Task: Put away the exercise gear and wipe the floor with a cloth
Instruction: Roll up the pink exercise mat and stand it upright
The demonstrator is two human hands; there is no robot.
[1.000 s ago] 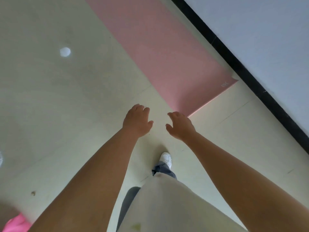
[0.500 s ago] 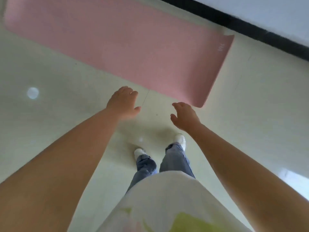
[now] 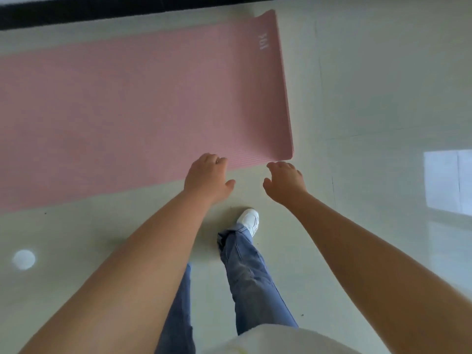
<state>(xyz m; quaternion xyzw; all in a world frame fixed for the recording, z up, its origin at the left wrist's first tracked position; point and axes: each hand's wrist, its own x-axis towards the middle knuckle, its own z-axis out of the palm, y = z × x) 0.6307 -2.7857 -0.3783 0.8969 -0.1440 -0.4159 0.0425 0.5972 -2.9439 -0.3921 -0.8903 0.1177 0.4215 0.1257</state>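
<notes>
A pink exercise mat [image 3: 132,106] lies unrolled and flat on the pale tiled floor [image 3: 370,98], filling the upper left and centre of the frame, its short end near the upper middle right and a small white logo by its far corner. Both bare arms reach forward and down from the bottom corners. The left hand [image 3: 207,180] is seen over the mat's near long edge, palm down, fingers loosely bent, thumb out to the side, gripping nothing; whether it touches the mat cannot be told. The right hand [image 3: 284,180] hovers just below the mat's near corner, fingers relaxed and slightly curled, empty. Below the hands, a white shoe [image 3: 249,221] and blue jeans [image 3: 249,277] step forward. A black baseboard [image 3: 102,11] crosses the top.
</notes>
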